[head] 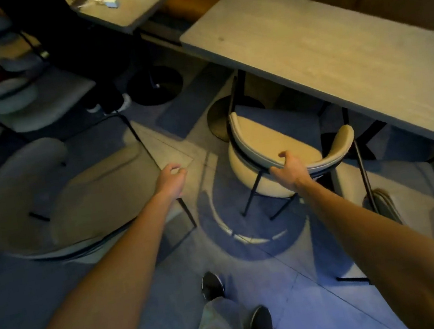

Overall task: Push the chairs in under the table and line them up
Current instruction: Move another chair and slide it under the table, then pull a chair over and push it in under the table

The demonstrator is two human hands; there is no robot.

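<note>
A cream chair (260, 141) with a curved backrest and thin black legs stands at the long pale wooden table (335, 56), its seat partly under the tabletop. My right hand (291, 168) grips the top rail of that backrest. My left hand (172, 181) hovers with fingers loosely curled and nothing in it, above the front corner of a second cream chair (74, 197), which stands out in the aisle to the left, away from the table. A third chair (400, 193) shows at the lower right, beside the table.
A smaller table (131, 11) with a white charger and cable stands at the top. A person's dark legs and shoes (110, 101) are beside it. More chairs (16, 90) crowd the upper left. My own feet (231, 303) stand on the tiled floor.
</note>
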